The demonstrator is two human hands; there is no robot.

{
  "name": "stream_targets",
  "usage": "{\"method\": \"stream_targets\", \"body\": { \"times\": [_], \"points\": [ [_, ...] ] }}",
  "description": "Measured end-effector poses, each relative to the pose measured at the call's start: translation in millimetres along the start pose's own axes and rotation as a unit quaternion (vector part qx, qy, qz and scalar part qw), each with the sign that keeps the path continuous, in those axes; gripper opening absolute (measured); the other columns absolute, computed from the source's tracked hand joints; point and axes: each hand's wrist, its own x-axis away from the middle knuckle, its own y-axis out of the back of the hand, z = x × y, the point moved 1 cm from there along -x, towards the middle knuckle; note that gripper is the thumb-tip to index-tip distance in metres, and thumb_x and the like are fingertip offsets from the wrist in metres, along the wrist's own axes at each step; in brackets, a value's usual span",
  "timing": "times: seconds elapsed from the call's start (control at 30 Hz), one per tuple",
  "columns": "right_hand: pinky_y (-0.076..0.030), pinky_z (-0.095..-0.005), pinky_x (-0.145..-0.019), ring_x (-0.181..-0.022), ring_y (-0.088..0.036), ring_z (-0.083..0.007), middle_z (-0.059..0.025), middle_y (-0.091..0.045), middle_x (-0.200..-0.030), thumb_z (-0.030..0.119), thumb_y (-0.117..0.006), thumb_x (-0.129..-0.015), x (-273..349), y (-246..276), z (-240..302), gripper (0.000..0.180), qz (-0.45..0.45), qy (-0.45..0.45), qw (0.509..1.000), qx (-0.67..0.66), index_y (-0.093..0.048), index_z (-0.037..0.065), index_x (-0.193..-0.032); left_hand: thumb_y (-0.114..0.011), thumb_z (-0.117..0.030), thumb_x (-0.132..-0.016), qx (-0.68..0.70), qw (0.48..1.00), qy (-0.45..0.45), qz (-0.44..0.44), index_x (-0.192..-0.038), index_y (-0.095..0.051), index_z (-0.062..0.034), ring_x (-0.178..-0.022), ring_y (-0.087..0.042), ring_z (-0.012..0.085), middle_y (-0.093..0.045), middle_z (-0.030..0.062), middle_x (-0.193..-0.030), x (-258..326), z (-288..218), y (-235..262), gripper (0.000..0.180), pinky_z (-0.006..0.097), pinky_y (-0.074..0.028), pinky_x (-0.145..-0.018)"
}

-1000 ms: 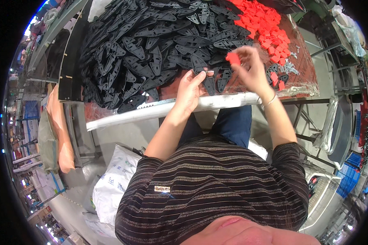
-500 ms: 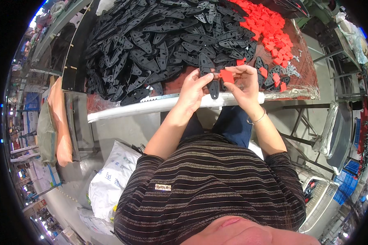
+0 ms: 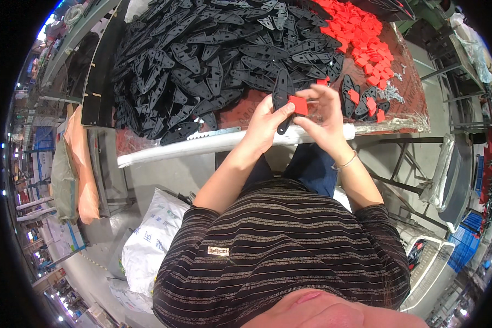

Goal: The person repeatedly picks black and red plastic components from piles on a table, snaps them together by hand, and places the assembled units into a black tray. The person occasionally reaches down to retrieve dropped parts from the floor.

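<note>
My left hand (image 3: 262, 127) grips a flat, tapered black plastic part (image 3: 280, 92) just above the table's near edge, thumb on top. A red plastic block (image 3: 299, 105) sits against that part's right side, by my left thumb tip. My right hand (image 3: 329, 120) is beside the block with thumb and fingers spread apart; whether a fingertip touches the block I cannot tell. A large heap of similar black parts (image 3: 202, 54) lies beyond my hands. To the right are a few black parts with red blocks on them (image 3: 353, 97).
A pile of red blocks (image 3: 366, 46) covers the table's far right, with small metal pieces (image 3: 392, 94) beside it. White padding (image 3: 175, 152) runs along the near table edge, a notched metal strip (image 3: 220, 132) beside it. A white sack (image 3: 153, 240) stands on the floor at left.
The red block has moved left, up against the black part. My right hand's fingers have spread and come off the block. The black part has turned slightly in my left hand.
</note>
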Motion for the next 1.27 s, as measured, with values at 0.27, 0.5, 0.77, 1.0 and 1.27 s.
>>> {"method": "stream_targets", "body": {
  "times": [0.27, 0.5, 0.77, 1.0, 1.27],
  "points": [
    [-0.046, -0.0323, -0.086, -0.093, -0.057, -0.0203, -0.0157, -0.055, -0.111, 0.020, -0.047, -0.094, -24.1, -22.6, 13.1, 0.045, -0.001, -0.129, 0.944, -0.305, -0.031, 0.004, -0.133, -0.055, -0.018, -0.092, -0.020, 0.998, 0.013, 0.059, -0.131, -0.036, -0.0012, -0.106, -0.045, 0.0105, -0.047, 0.0035, -0.116, 7.9, -0.7, -27.2, 0.046, 0.026, -0.039, -0.090],
    [-0.046, -0.0254, -0.064, -0.067, -0.052, -0.0122, -0.0063, -0.053, -0.078, 0.014, -0.044, -0.095, -18.8, -31.2, -3.9, 0.015, -0.115, -0.040, 0.964, -0.235, -0.042, 0.004, -0.106, -0.041, -0.015, -0.097, -0.164, 0.983, -0.049, 0.068, -0.141, -0.016, 0.0024, -0.127, -0.032, 0.0168, -0.031, 0.0110, -0.138, 14.2, 11.9, -27.5, 0.053, 0.029, -0.029, -0.103],
    [-0.045, -0.0251, -0.061, -0.066, -0.052, -0.0115, -0.0053, -0.052, -0.074, 0.009, -0.048, -0.092, -18.2, -20.2, -8.7, 0.008, -0.117, -0.094, 0.962, -0.229, -0.044, 0.005, -0.097, -0.040, -0.013, -0.097, -0.120, 0.990, -0.013, 0.067, -0.139, -0.021, 0.0026, -0.128, -0.030, 0.0154, -0.032, 0.0108, -0.137, 5.8, 29.4, -24.6, 0.048, 0.029, -0.027, -0.104],
    [-0.046, -0.0224, -0.076, -0.084, -0.055, -0.0079, -0.0016, -0.058, -0.092, 0.001, -0.061, -0.084, -8.6, 33.3, -28.8, 0.029, -0.066, -0.157, 0.981, -0.097, -0.049, 0.000, -0.111, -0.055, -0.018, -0.091, -0.154, 0.984, 0.067, 0.053, -0.118, -0.045, -0.0019, -0.091, -0.048, 0.0083, -0.052, 0.0012, -0.101, -4.6, 35.4, -16.0, 0.032, 0.023, -0.041, -0.079],
    [-0.047, -0.0239, -0.079, -0.088, -0.061, -0.0115, -0.0097, -0.066, -0.094, 0.011, -0.064, -0.083, -59.0, 138.6, -54.4, 0.033, -0.078, -0.198, 0.949, 0.232, -0.057, 0.001, -0.113, -0.065, -0.011, -0.079, -0.462, 0.870, -0.137, -0.105, -0.107, -0.052, -0.0034, -0.082, -0.057, 0.0194, -0.057, 0.0095, -0.099, -27.4, 18.4, 21.2, 0.032, 0.031, -0.048, -0.076]
  ]
}}
